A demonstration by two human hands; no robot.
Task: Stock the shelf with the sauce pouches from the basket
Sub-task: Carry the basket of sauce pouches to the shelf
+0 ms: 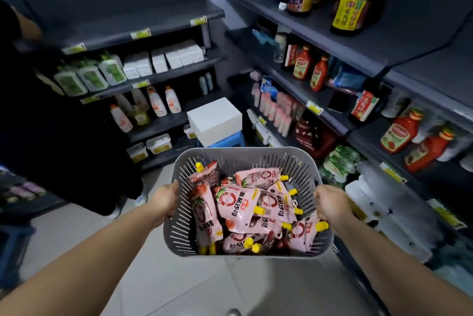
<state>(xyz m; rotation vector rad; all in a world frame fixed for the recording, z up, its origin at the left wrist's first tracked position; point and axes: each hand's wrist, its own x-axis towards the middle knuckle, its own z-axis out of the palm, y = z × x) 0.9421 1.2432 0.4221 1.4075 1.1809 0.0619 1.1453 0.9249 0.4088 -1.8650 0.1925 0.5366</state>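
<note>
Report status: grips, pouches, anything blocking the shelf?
Holding basket: left grip on left rim, right grip on right rim. Inside, sauce pouches piled, none in hand. At left shelves, person in dark clothes.

— What's held?
— A grey basket: left grip curled on its left rim, right grip on its right.
— Inside?
— Pink pouches, yellow caps, heaped.
— Around?
— Shelf on the right with red bottles; white box ahead.
</note>
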